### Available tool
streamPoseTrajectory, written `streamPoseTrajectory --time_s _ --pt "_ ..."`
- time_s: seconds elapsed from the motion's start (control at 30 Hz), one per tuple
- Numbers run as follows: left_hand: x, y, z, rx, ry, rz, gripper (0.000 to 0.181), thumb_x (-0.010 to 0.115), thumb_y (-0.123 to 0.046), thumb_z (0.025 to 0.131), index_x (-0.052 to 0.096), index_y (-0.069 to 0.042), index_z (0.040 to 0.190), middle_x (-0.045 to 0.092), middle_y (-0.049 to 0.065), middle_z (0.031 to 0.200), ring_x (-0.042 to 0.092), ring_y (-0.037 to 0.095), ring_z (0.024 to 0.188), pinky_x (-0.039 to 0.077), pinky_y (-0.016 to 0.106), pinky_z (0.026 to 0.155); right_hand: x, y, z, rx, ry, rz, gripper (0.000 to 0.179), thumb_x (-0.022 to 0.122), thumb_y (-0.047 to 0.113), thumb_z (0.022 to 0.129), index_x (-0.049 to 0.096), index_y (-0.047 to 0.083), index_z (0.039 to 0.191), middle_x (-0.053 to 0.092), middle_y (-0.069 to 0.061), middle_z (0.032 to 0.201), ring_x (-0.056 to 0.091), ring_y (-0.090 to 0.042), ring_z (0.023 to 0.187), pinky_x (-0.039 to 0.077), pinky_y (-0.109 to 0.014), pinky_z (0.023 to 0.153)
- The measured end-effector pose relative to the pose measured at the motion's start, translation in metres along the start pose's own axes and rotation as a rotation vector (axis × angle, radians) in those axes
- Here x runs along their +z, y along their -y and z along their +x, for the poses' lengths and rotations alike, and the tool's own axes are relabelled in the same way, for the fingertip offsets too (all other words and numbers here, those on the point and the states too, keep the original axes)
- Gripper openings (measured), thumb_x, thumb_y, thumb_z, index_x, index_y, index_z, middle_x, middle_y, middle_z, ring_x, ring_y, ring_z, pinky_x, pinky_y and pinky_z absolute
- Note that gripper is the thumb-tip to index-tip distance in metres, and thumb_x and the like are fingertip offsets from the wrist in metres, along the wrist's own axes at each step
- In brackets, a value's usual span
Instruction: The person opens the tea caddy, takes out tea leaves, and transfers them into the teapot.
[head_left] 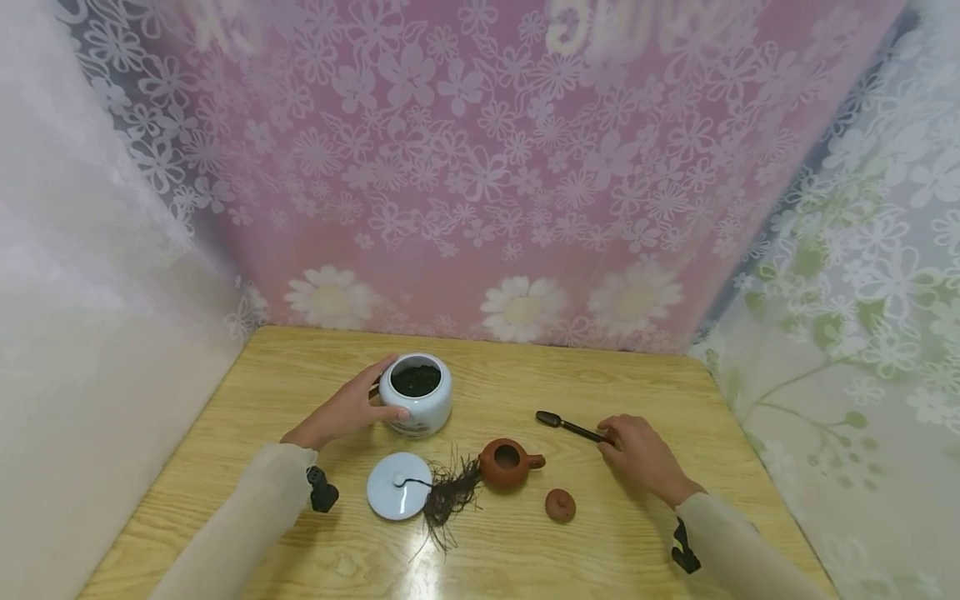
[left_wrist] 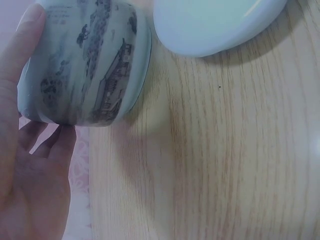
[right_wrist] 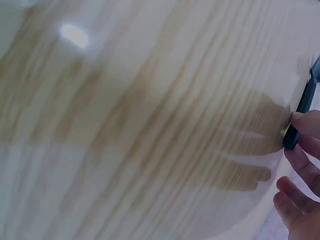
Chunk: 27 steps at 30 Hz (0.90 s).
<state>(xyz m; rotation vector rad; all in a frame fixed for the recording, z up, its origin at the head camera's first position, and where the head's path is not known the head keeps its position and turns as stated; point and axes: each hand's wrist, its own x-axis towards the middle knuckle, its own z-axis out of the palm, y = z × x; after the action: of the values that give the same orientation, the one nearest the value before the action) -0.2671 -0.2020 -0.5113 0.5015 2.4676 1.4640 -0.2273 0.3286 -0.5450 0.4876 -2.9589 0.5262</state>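
My left hand (head_left: 347, 409) grips a white porcelain jar (head_left: 430, 412) from its left side, thumb at the front and fingers behind. Dark loose tea leaves (head_left: 416, 381) show through its uncovered mouth. The left wrist view shows the jar (left_wrist: 90, 65) painted with a grey landscape and a building. At the right, my right hand (head_left: 643, 454) pinches the handle end of a slim dark tea scoop (head_left: 548, 418), whose head points left. Thumb and fingertips meet on the scoop handle (right_wrist: 303, 107) in the right wrist view, the other fingers loosely bent.
A white jar lid (head_left: 386, 496) lies in front of the jar, a dark stringy tassel (head_left: 448, 497) beside it. Next to the tassel stands a small reddish-brown clay teapot (head_left: 501, 478), uncovered, its lid (head_left: 560, 506) to the front right. Patterned cloth (head_left: 480, 208) hangs behind the wooden table (head_left: 300, 367).
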Motion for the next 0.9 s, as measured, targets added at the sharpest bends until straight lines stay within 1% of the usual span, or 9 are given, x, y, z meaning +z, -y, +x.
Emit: streamPoseTrajectory --time_s 0.1,0.17,0.27,0.43,0.57,0.7,0.77,0.8,0.9 --pt "0.001 0.002 0.001 0.005 0.002 0.006 0.117 0.089 -0.044 0.092 0.014 -0.020 0.178 0.017 0.014 0.183 0.023 0.045 0.166 0.027 0.067 0.133 -0.003 -0.007 -0.003 -0.010 -0.008 -0.013 0.010 0.079 0.014 0.101 0.080 0.009 0.110 0.071 -0.002 0.101 0.068 -0.030 0.099 0.061 -0.052 0.086" --pt "0.001 0.003 0.001 -0.002 -0.004 0.005 0.116 0.090 -0.044 0.092 0.015 -0.022 0.177 0.018 0.012 0.183 0.024 0.044 0.167 0.027 0.066 0.133 -0.005 -0.012 -0.004 -0.009 -0.015 0.001 0.008 0.077 0.013 0.102 0.081 0.010 0.108 0.072 -0.002 0.102 0.068 -0.028 0.097 0.061 -0.050 0.085" --pt "0.001 0.003 0.002 0.013 -0.002 0.013 0.115 0.089 -0.043 0.093 0.014 -0.020 0.177 0.018 0.014 0.183 0.024 0.045 0.166 0.026 0.068 0.133 -0.008 -0.017 -0.004 0.016 -0.028 0.068 0.011 0.074 0.013 0.105 0.080 0.008 0.113 0.074 -0.006 0.106 0.070 -0.030 0.099 0.062 -0.053 0.086" --pt "0.001 0.002 0.001 0.028 0.001 0.009 0.115 0.089 -0.042 0.093 0.015 -0.018 0.177 0.018 0.016 0.182 0.024 0.047 0.166 0.026 0.068 0.132 -0.016 -0.022 -0.001 0.066 -0.052 0.206 0.021 0.068 0.018 0.110 0.075 0.006 0.126 0.078 -0.011 0.115 0.075 -0.037 0.108 0.064 -0.058 0.094" --pt "0.002 0.003 0.002 0.026 -0.002 0.005 0.115 0.089 -0.042 0.092 0.015 -0.019 0.177 0.018 0.016 0.182 0.024 0.046 0.166 0.026 0.068 0.132 -0.024 -0.022 0.005 0.079 -0.073 0.255 0.028 0.067 0.022 0.112 0.074 0.005 0.133 0.080 -0.010 0.115 0.076 -0.036 0.109 0.064 -0.057 0.094" --pt "0.002 0.004 0.003 0.010 -0.004 -0.001 0.117 0.090 -0.044 0.091 0.015 -0.021 0.177 0.019 0.013 0.183 0.024 0.044 0.166 0.026 0.067 0.133 -0.031 -0.018 0.011 0.082 -0.100 0.280 0.031 0.067 0.025 0.111 0.074 0.005 0.134 0.080 -0.010 0.116 0.076 -0.034 0.107 0.064 -0.057 0.093" --pt "0.002 0.004 0.003 -0.001 -0.007 -0.007 0.117 0.091 -0.044 0.090 0.016 -0.023 0.177 0.020 0.011 0.183 0.025 0.042 0.167 0.026 0.066 0.133 -0.034 -0.015 0.015 0.081 -0.110 0.288 0.032 0.067 0.027 0.111 0.074 0.007 0.135 0.081 -0.009 0.117 0.077 -0.032 0.107 0.064 -0.056 0.093" --pt "0.002 0.004 0.003 0.006 -0.004 -0.005 0.117 0.091 -0.045 0.090 0.016 -0.021 0.177 0.019 0.012 0.183 0.024 0.043 0.167 0.026 0.067 0.133 -0.036 -0.013 0.017 0.079 -0.116 0.295 0.032 0.067 0.029 0.111 0.074 0.008 0.135 0.081 -0.008 0.117 0.077 -0.031 0.106 0.064 -0.056 0.092" --pt "0.002 0.004 0.003 0.008 -0.002 -0.017 0.117 0.091 -0.044 0.090 0.017 -0.022 0.177 0.019 0.010 0.183 0.024 0.042 0.167 0.026 0.067 0.133 -0.042 -0.003 0.026 0.064 -0.131 0.319 0.034 0.066 0.032 0.112 0.074 0.010 0.136 0.082 -0.007 0.117 0.077 -0.030 0.106 0.065 -0.055 0.092"
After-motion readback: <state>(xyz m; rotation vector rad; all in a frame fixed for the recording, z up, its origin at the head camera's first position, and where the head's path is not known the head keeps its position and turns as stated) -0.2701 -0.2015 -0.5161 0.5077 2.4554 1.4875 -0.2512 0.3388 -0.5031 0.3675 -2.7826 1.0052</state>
